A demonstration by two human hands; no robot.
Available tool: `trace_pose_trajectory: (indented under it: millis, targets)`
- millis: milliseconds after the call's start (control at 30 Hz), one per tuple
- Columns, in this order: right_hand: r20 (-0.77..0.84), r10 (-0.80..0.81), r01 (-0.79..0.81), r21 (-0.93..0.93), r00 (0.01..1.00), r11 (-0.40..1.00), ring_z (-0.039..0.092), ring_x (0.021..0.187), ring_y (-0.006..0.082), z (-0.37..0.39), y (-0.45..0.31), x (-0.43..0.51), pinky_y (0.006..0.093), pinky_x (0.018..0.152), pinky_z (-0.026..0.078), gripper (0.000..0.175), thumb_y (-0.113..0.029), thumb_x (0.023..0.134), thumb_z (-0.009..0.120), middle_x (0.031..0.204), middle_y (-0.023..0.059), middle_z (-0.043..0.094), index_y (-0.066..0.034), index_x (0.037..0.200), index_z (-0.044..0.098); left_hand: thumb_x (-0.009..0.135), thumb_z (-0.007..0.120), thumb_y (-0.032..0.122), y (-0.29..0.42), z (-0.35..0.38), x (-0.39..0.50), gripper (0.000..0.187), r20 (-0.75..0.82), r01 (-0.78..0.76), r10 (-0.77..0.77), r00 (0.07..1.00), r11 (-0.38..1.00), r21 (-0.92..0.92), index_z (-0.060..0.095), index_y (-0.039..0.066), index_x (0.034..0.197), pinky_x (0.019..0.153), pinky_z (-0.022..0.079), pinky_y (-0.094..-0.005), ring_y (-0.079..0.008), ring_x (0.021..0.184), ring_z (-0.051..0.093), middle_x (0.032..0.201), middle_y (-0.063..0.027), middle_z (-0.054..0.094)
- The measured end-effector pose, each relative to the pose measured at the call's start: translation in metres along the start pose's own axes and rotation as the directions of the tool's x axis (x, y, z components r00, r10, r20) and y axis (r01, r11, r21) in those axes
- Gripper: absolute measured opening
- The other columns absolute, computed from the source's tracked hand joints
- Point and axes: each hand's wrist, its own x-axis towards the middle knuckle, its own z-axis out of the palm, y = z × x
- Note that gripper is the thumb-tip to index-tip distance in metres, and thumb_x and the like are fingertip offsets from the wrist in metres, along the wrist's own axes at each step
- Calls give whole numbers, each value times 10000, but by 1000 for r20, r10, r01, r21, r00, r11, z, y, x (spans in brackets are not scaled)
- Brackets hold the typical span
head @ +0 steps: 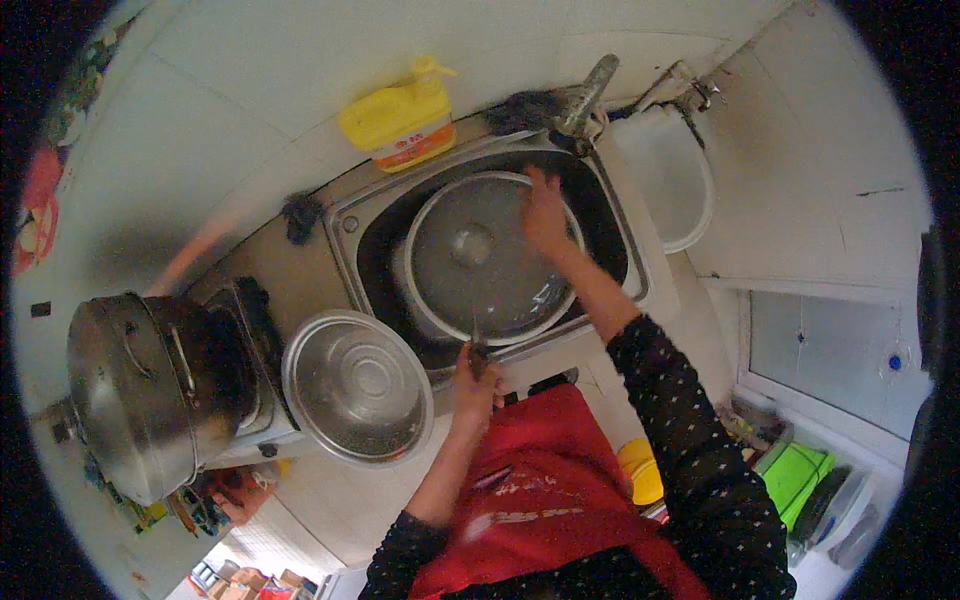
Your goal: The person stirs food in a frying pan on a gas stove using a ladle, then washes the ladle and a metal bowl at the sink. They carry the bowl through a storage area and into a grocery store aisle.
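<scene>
A wide round metal basin (487, 296) sits in the stainless-steel sink (637, 281), holding what looks like water with glints on its surface. My right hand (546, 214) reaches over the basin's far right side, fingers apart and slightly blurred, with nothing visible in it. Whether it touches the rim I cannot tell. At the near rim, my left hand (474, 390) is closed around a dark-handled tool (478, 358), apparently a knife, its narrow tip pointing over the basin. An empty stainless-steel bowl (367, 375) stands left of that hand, beside the sink.
A large steel pot (139, 390) stands on a stove at left. Behind the sink are a yellow pump jug (401, 124), a dark cloth (525, 111) and a faucet (589, 97). A white tub (667, 180) is at right. A black rag (301, 217) lies near the wall.
</scene>
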Motion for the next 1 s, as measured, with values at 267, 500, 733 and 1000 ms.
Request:
trace_pose_trajectory:
  millis: [267,500,733,1000]
  targets:
    - [180,-38,108,-398,983,911,430,1059,383,69,71,130,430,872,396,432,-112,694,674,1114,203,494,-167,1106,558,866,539,52,6,13,2,639,-53,8,-11,999,999,-48,221,163,1409,372,325,-214,-74,484,394,753,-16,480]
    - [209,-195,126,303,958,945,466,995,365,29,34,19,432,847,396,413,-36,645,667,1061,157,472,-114,1034,551,896,522,112,1,52,31,552,-141,40,-68,988,981,-192,274,129,1389,350,302,-214,-69,466,384,781,-15,481]
    - [857,423,-934,352,293,-67,513,994,257,22,23,-88,374,803,427,421,-132,762,669,1124,103,507,-103,1153,516,916,477,157,-5,77,55,471,-84,83,-102,991,976,-202,323,111,1359,340,292,-218,-64,434,371,705,-6,457]
    - [913,386,-919,257,130,-298,564,881,222,34,-6,-117,364,727,485,395,-223,821,627,1019,103,564,-70,1166,507,909,473,128,-23,95,45,542,-194,-58,81,978,991,121,249,92,1402,373,312,-225,-75,438,364,822,-59,549]
